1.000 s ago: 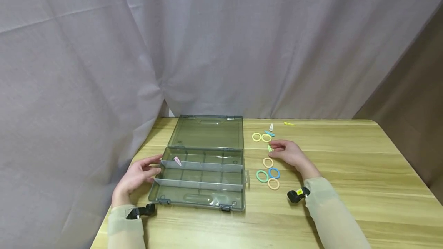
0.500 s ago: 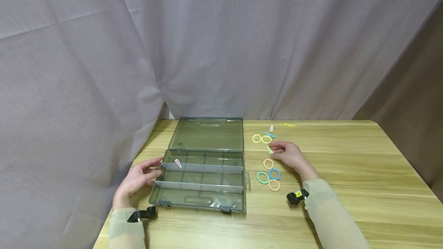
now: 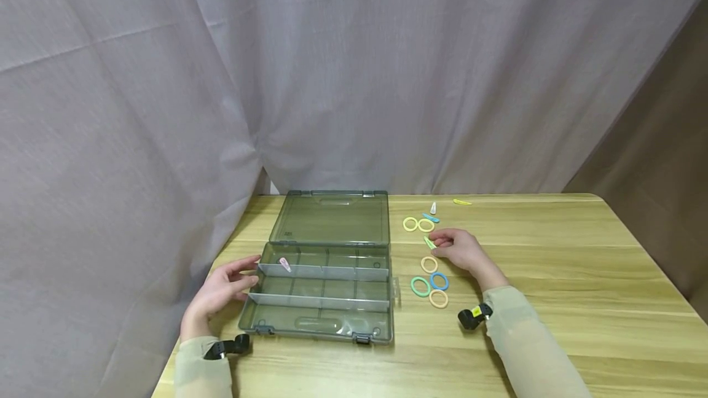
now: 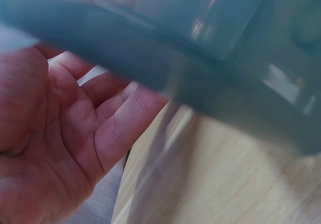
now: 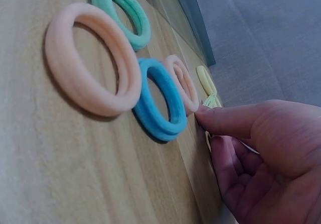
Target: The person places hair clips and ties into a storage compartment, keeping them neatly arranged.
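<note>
Because the right hand (image 3: 464, 250) seems to pinch the green clip (image 3: 429, 242) only by one end, it could twist free; the left hand (image 3: 217, 290), loosely spread, lies beside the box (image 3: 347, 290).

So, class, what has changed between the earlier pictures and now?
The green clip pinched by the right hand has turned slightly, its far end swinging left toward the open box. Nothing was visibly picked up or released. The left hand at the box's end, the pink clip inside and the rings stayed put.
</note>
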`<action>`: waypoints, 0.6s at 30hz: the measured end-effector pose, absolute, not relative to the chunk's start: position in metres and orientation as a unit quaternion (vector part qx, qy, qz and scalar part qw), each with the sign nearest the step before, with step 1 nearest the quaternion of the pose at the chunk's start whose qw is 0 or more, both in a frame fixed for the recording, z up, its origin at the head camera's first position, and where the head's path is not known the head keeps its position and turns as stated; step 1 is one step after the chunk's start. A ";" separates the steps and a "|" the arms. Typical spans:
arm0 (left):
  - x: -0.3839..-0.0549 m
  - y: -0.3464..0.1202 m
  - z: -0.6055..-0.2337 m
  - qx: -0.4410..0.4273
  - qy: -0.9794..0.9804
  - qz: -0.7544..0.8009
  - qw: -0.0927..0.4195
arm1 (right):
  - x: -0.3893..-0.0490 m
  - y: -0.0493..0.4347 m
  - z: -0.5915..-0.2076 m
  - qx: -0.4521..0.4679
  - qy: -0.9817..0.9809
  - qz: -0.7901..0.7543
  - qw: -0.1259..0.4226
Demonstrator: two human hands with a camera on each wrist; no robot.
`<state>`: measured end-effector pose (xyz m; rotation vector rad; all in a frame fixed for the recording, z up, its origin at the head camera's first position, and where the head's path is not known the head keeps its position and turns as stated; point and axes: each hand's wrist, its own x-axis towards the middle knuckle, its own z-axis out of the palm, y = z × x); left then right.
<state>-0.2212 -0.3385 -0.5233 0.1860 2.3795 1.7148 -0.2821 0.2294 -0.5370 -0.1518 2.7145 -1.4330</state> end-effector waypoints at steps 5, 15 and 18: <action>-0.223 -0.342 -0.522 0.064 0.808 0.577 0.097 | -0.290 0.226 -0.537 -0.056 0.889 -0.452 0.038; -0.195 -0.345 -0.510 0.048 0.822 0.554 0.119 | -0.266 0.223 -0.532 -0.049 0.897 -0.434 0.076; -0.198 -0.342 -0.486 0.061 0.829 0.544 0.119 | -0.261 0.226 -0.506 -0.047 0.899 -0.431 0.062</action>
